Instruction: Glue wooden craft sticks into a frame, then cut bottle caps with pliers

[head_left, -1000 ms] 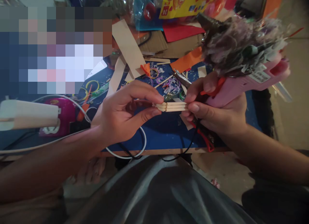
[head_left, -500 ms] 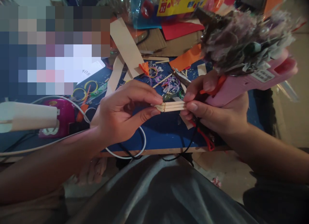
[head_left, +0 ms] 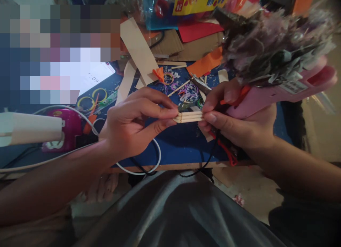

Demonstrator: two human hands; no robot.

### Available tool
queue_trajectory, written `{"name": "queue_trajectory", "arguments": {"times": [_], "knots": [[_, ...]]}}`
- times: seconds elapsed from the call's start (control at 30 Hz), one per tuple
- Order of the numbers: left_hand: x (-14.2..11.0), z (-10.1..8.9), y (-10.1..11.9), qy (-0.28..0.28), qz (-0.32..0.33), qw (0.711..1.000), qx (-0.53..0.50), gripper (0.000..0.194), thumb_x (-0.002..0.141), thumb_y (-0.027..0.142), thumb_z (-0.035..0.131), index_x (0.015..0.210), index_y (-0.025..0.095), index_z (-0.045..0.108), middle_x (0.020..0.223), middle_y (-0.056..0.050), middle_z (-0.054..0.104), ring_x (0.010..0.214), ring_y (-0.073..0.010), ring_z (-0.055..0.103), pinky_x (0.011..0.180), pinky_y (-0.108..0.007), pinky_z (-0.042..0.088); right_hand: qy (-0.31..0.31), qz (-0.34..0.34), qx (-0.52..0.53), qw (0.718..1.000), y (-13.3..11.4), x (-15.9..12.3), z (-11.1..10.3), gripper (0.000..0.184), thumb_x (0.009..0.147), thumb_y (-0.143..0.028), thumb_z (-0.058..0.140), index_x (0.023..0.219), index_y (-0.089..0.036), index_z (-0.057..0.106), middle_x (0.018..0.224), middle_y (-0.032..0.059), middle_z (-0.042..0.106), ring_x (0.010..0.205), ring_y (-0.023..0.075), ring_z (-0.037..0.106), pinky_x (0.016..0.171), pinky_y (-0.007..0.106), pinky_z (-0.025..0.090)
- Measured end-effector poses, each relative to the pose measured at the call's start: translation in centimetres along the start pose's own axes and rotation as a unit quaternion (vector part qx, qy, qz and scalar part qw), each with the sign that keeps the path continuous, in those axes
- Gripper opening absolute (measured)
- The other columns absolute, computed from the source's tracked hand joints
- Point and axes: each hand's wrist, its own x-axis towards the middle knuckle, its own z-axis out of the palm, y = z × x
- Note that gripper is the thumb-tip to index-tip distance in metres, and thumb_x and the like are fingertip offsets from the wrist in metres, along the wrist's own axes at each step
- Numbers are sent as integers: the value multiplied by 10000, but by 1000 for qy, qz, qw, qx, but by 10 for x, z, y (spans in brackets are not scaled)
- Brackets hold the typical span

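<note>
Between my two hands is a small flat piece of pale wooden sticks (head_left: 192,117) laid side by side. My left hand (head_left: 138,122) pinches its left end between thumb and fingertips. The thumb and fingers of my right hand (head_left: 234,119) grip the right end. That same hand also holds a pink glue gun (head_left: 269,101) with an orange trigger (head_left: 239,96), against the palm. Crinkled clear plastic and greyish petal-like scraps (head_left: 274,44) cover the far side of the glue gun and hide its nozzle.
Behind the hands, the blue tabletop (head_left: 176,151) carries paper strips (head_left: 140,51), orange paper (head_left: 205,62), purple thread scraps (head_left: 188,92) and yellow-handled scissors (head_left: 92,99). A magenta power socket block (head_left: 71,128) with a white charger (head_left: 34,128) sits left. A white cable (head_left: 160,151) loops near the front edge.
The glue gun and scraps have shifted slightly right. My left fingers have moved a little at the left end of the sticks. Both hands keep their hold.
</note>
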Motion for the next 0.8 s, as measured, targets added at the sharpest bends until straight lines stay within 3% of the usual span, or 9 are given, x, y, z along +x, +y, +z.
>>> {"name": "queue_trajectory", "arguments": {"times": [0.43,0.8], "knots": [[-2,2,10,4,-67,998,5,138,1011,355,911,1137,377,860,1092,-19,875,982,-226,873,835,-394,732,-7,20,2,1000,-3,1,0,386,843,-110,1018,976,-285,701,917,-19,831,597,157,762,446,279,620],[-2,3,9,7,-64,998,7,168,994,470,920,1105,361,858,1073,-23,876,941,-216,865,801,-389,742,1,16,-8,1000,-3,1,0,392,837,-136,1030,974,-285,694,914,-16,833,571,155,738,428,292,607]]}}
